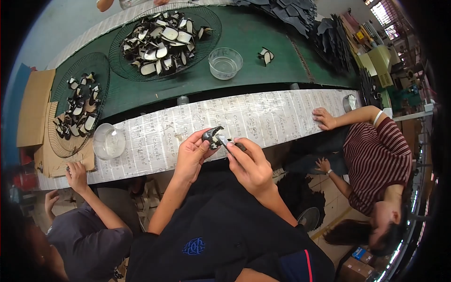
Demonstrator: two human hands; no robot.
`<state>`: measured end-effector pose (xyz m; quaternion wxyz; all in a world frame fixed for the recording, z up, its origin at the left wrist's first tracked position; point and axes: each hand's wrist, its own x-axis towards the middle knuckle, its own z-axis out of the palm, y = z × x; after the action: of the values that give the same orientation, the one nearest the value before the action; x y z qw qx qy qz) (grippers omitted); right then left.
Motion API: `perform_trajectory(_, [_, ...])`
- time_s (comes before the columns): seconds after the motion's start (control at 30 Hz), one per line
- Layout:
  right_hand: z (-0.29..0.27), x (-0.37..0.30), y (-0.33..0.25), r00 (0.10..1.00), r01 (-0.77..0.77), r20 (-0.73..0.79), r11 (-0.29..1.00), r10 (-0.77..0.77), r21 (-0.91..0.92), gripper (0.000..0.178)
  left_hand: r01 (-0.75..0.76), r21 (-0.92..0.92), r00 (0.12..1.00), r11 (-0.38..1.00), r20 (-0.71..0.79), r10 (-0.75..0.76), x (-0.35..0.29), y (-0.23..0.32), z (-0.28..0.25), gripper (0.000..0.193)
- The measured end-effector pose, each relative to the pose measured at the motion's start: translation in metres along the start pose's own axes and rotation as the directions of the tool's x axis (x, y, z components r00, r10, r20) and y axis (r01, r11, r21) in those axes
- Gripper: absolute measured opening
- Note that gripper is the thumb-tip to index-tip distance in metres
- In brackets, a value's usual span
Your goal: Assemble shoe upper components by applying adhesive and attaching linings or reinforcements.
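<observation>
My left hand (190,152) pinches a small curved black piece with a pale inner side (213,136), probably a shoe part, over the near edge of the covered bench. In my right hand (253,167) is a slim tool with a dark handle (238,145); its light tip reaches into the hollow of the piece. Whether that tip is a blade or a brush cannot be made out. Beyond both hands lies the bench strip (244,113), wrapped in pale printed sheeting.
A green conveyor belt (263,80) carries a wire basket (216,21) heaped with similar pieces, a clear bowl (225,63) and one loose piece (266,56). Another clear bowl (109,142) stands left, beside a second basket (104,66). Co-workers sit left (89,239) and right (378,152); dark sheets (333,42) pile far right.
</observation>
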<state>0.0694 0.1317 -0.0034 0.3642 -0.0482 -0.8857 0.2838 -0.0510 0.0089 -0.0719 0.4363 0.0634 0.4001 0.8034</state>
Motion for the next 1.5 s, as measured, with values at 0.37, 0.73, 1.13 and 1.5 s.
perform_trajectory(0.37, [-0.003,-0.015,0.000,1.000,0.014,0.000,0.999,-0.014,-0.041,0.034,0.007,0.038,1.000,0.999,0.010,-0.008,-0.013,-0.001,0.016,0.033])
perform_trajectory(0.73, [-0.005,-0.018,-0.004,0.996,-0.078,-0.030,0.996,0.080,0.040,0.031,0.013,0.054,1.000,0.998,0.004,-0.013,-0.015,0.002,0.021,0.034])
perform_trajectory(1.13, [-0.017,-0.017,-0.012,0.955,-0.275,-0.042,0.928,0.294,0.252,0.029,-0.007,0.059,1.000,0.998,-0.011,0.007,-0.018,-0.002,0.012,0.033])
perform_trajectory(1.5, [-0.011,-0.005,0.003,0.997,-0.078,0.021,0.996,0.077,0.051,0.030,0.004,0.120,1.000,0.993,-0.012,-0.003,-0.017,0.005,0.019,0.033])
